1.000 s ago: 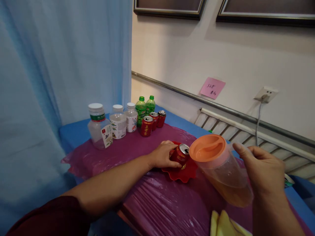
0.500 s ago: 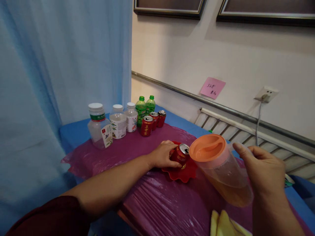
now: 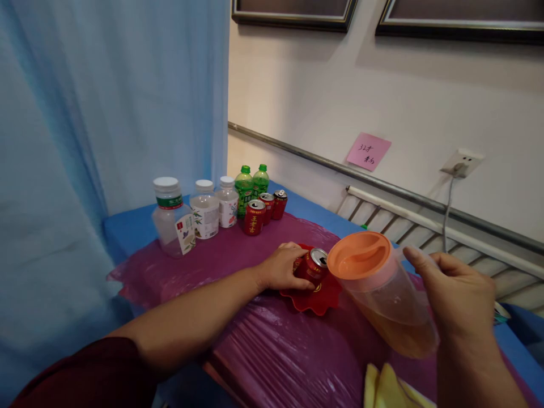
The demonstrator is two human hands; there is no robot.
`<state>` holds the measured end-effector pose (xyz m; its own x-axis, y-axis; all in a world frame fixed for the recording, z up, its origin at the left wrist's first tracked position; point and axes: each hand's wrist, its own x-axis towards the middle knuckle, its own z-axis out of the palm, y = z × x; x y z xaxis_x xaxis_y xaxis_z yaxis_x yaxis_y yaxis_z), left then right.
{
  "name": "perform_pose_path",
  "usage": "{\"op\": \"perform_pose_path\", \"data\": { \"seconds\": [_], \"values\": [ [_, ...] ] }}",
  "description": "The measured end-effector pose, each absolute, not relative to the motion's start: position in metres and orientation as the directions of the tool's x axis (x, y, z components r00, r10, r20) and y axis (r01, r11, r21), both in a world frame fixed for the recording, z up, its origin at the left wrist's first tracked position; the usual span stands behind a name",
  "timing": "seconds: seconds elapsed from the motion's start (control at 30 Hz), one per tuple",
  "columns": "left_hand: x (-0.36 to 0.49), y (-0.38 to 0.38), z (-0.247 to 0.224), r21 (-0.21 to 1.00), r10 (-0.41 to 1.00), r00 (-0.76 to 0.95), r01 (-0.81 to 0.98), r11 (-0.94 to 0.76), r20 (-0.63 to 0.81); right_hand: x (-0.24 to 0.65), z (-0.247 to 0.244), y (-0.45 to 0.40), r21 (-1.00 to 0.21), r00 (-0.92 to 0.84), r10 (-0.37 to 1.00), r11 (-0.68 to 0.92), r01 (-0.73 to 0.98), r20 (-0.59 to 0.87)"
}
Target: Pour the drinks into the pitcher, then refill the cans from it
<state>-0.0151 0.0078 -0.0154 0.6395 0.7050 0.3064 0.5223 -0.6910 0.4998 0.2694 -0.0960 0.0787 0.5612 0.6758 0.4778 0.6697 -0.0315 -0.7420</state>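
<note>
My left hand (image 3: pixel 285 267) is wrapped round a red drink can (image 3: pixel 311 268) with an open top. The can sits over a red scalloped mat (image 3: pixel 312 303) and looks slightly tilted. On the right, my right hand (image 3: pixel 457 289) grips the handle of a clear plastic pitcher (image 3: pixel 389 306). Brownish liquid lies in its lower part. The pitcher leans toward the can, and its orange lid (image 3: pixel 359 256) is close to the can's opening. I cannot make out any stream of liquid between them.
Purple plastic sheeting (image 3: pixel 272 351) covers much of the blue table. Several red cans (image 3: pixel 254 218), two green bottles (image 3: pixel 244 187) and clear jars with white lids (image 3: pixel 172 224) stand at the back left. A yellow cloth (image 3: pixel 391 388) lies in front. A radiator (image 3: pixel 416 238) runs along the wall.
The whole view has shifted very slightly. Both hands, the can and the pitcher keep almost the same positions.
</note>
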Motion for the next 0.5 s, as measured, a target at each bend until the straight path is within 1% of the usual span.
{"op": "perform_pose_path", "data": {
  "seconds": [0.5],
  "values": [
    [-0.0156, 0.0079, -0.0144, 0.5, 0.699, 0.644, 0.515, -0.696, 0.311, 0.2676, 0.081, -0.0979, -0.758, 0.57, 0.682, -0.036, 0.652, 0.458]
  ]
}}
